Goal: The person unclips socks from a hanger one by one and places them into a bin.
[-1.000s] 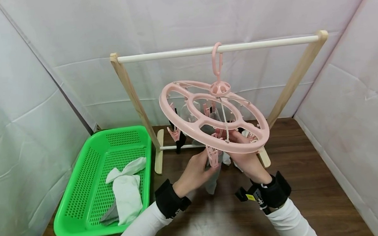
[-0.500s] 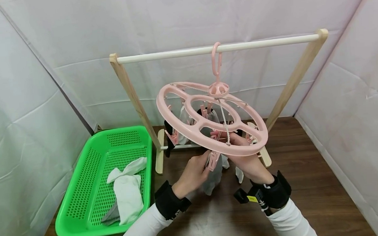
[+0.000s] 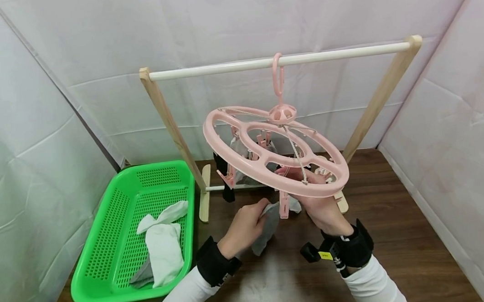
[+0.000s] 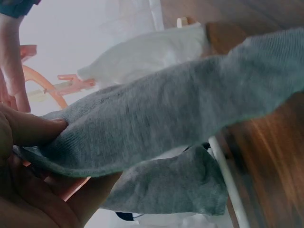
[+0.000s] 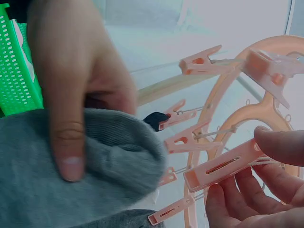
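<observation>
A grey sock (image 3: 267,229) hangs from my left hand (image 3: 243,228), which pinches it near its opening between thumb and fingers, as the left wrist view shows. Beneath the front right of the round pink clip hanger (image 3: 234,156), my right hand (image 3: 322,208) grips a pink clothespin (image 5: 221,167) with thumb and fingertips. The right wrist view has the sock beside that clothespin, apart from it. Another grey sock (image 4: 166,185) and a pale sock (image 4: 142,54) hang from the hanger behind. The ring covers part of my right fingers in the head view.
A green basket (image 3: 95,250) at left holds white socks (image 3: 164,253) and a grey piece (image 3: 142,275). The hanger hooks over the white rail (image 3: 343,54) of a wooden stand (image 3: 163,109). Dark items hang at its left. White cloth walls (image 3: 453,112) surround the wooden table (image 3: 411,242).
My left hand has drawn the grey sock slightly down and left, away from the front clothespin. The hanger has swung a little, shifting right since half a second ago. My right hand stays near the ring.
</observation>
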The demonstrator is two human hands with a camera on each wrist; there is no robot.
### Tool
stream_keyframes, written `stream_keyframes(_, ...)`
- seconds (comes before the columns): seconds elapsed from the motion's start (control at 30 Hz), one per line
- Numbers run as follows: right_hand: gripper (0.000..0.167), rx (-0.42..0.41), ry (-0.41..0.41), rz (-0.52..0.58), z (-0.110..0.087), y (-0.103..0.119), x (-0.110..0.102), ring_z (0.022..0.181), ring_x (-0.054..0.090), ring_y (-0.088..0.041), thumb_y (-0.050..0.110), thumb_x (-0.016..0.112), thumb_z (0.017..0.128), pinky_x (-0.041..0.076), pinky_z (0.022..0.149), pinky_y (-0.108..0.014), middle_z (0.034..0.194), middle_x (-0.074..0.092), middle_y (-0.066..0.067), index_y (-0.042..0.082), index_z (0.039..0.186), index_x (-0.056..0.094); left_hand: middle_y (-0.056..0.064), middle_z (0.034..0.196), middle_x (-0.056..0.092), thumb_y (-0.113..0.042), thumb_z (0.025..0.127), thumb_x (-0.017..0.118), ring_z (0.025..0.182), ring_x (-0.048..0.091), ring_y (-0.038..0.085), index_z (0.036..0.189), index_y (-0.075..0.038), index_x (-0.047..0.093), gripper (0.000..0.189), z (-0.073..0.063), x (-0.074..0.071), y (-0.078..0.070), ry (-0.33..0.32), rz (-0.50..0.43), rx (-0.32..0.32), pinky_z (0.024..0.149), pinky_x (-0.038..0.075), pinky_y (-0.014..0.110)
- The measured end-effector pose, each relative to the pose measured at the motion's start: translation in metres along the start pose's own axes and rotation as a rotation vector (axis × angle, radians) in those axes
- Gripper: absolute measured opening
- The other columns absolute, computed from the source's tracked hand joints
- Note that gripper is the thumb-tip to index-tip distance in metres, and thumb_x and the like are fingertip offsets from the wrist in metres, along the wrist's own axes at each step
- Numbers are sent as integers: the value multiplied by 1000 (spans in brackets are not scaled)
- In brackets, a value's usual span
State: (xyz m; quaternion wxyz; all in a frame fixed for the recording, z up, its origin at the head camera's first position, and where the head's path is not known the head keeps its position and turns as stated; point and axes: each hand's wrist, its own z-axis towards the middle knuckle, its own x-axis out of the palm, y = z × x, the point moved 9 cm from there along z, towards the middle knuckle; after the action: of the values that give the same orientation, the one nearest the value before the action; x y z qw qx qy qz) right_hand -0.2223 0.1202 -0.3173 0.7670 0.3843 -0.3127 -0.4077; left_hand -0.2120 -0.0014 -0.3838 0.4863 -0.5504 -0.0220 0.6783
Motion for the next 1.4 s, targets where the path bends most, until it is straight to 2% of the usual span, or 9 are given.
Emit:
stream_keyframes(0.07,32,-13,-8,17,-1,1,-1,111,55,-19,2,58,96,44,96,-34,123,60,-8,-5,127,56,2,72,53,9,90,58,59,45,11,106,-1,59,20,-3,2,2,17,1,-16,58,34,24)
stream_keyframes(0.17,33,-32,10,55,-2,1,1,113,54,-18,1,55,97,43,97,-33,125,59,-9,-6,130,53,3,75,57,9,89,59,61,51,12,104,-2,59,19,-6,1,2,10,13,-21,59,37,25)
stream_keyframes(0.33,36,-45,26,91,-4,-1,2,114,53,-17,2,56,97,42,97,-32,128,58,-9,-4,132,51,1,72,55,8,88,60,60,51,12,102,-3,58,18,-9,-2,2,-3,39,-20,58,37,25)
stream_keyframes(0.6,35,49,-13,-34,-3,-9,0,113,52,-18,8,59,97,44,97,-33,126,57,-9,-4,130,53,2,76,59,7,90,60,60,51,11,103,-4,58,17,-14,-6,5,5,54,-38,57,41,24)
stream_keyframes(0.9,41,40,-25,-102,1,-10,7,110,51,-21,17,60,97,42,96,-33,122,56,-12,-8,129,50,1,76,59,7,88,62,59,49,10,100,-5,59,18,-21,-14,5,-22,70,-42,56,39,25)
stream_keyframes(1.03,46,27,-24,-105,3,-13,11,113,50,-22,21,63,96,41,98,-36,125,55,-11,-6,131,49,0,75,58,7,88,61,59,48,10,101,-7,59,19,-24,-20,6,-26,74,-65,57,39,26)
stream_keyframes(1.17,44,-20,-14,-79,4,-15,17,117,49,-22,19,62,97,40,100,-37,128,53,-14,-5,132,49,-2,76,59,7,88,61,60,48,10,101,-7,60,19,-27,-29,8,-43,92,-72,57,40,26)
stream_keyframes(1.27,45,-42,-13,-54,4,-18,21,119,49,-23,19,61,97,41,99,-36,130,52,-16,-4,133,48,-3,74,56,8,88,60,58,46,9,101,-6,60,19,-30,-38,7,-69,108,-70,56,39,26)
stream_keyframes(1.4,52,-35,-27,-41,6,-25,25,119,50,-23,26,63,96,41,98,-35,128,53,-12,-6,133,46,-3,72,55,10,87,59,57,45,9,101,-5,61,21,-34,-52,7,-119,119,-77,55,38,26)
